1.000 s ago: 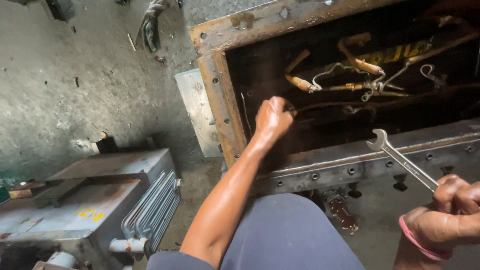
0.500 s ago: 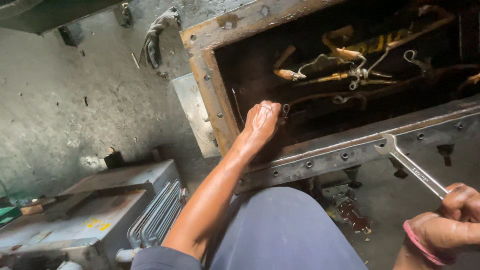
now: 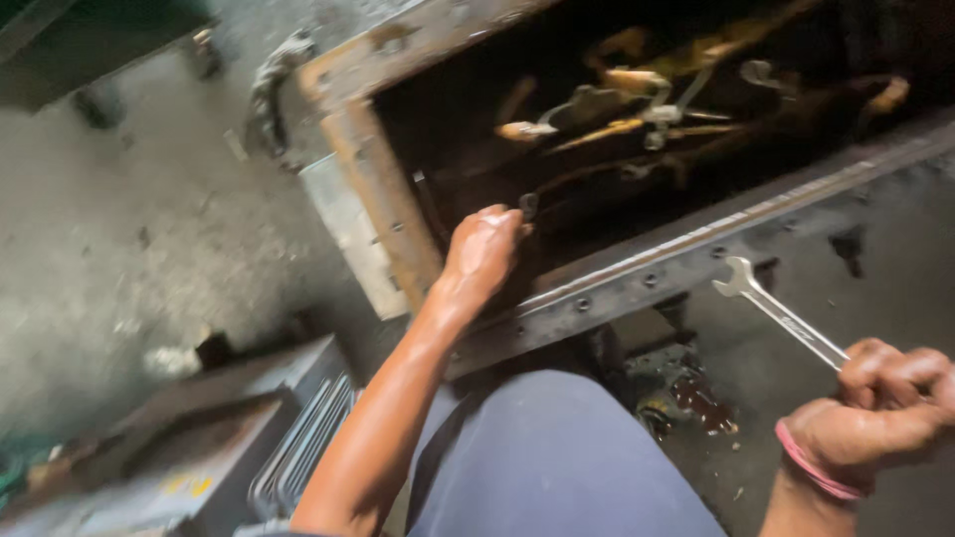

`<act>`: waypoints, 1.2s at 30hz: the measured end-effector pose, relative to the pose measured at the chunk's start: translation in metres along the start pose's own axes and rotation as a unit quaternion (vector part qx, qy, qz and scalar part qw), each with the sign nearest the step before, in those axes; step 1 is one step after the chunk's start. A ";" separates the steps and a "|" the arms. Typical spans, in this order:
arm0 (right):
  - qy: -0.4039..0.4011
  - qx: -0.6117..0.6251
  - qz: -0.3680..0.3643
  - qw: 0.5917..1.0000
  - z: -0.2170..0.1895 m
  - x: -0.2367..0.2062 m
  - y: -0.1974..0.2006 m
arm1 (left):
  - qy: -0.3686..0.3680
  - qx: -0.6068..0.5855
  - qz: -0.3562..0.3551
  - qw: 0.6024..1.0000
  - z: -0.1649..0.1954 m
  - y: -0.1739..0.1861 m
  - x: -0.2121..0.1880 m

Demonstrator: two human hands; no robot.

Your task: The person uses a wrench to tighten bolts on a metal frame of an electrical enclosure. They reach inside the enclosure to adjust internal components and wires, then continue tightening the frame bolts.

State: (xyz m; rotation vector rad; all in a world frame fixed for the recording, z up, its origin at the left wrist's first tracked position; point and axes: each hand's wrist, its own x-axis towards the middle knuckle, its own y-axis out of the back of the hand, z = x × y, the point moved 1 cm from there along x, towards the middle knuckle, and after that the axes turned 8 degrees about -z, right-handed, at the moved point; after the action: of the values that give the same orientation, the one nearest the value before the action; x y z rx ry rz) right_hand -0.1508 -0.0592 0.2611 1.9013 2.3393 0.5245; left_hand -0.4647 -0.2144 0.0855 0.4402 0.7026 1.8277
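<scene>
My left hand [image 3: 481, 251] reaches over the rim of a rusty open metal tank [image 3: 383, 184], fingers curled at a small dark part just inside its near corner. My right hand [image 3: 875, 408], with a pink band on the wrist, is closed around the handle of a silver open-end wrench [image 3: 778, 312]. The wrench's jaw points up toward the tank's bolted front flange [image 3: 696, 261] but stays slightly clear of it. Inside the tank lie yellowish leads and metal connectors [image 3: 637, 109]. My knee in blue cloth [image 3: 537, 457] fills the bottom centre.
A grey finned metal box [image 3: 249, 428] stands on the floor at the lower left. A pale metal plate [image 3: 343, 224] leans against the tank's left side. Bare concrete floor [image 3: 129, 219] spreads to the left, with a dark cable [image 3: 269, 89] near the top.
The view has swung right and down and blurred. My left hand stays at the tank's inner corner. My right hand with the wrench has dropped lower, off the flange.
</scene>
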 end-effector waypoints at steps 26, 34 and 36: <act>0.020 0.039 0.106 0.993 0.115 -0.029 0.302 | -0.134 0.047 -0.306 0.941 0.332 -0.212 -0.060; -0.029 -0.055 0.176 0.982 0.149 -0.084 0.409 | -0.117 -0.023 -0.100 0.988 0.335 -0.194 -0.024; -0.019 -0.083 0.188 0.978 0.155 -0.094 0.415 | -0.173 0.021 -0.092 0.980 0.345 -0.195 -0.018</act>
State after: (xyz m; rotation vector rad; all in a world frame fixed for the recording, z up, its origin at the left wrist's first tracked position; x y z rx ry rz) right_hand 0.3005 -0.0458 0.2310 2.2538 1.8489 0.6828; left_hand -0.1110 -0.0944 0.2202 0.6787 0.5233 1.5142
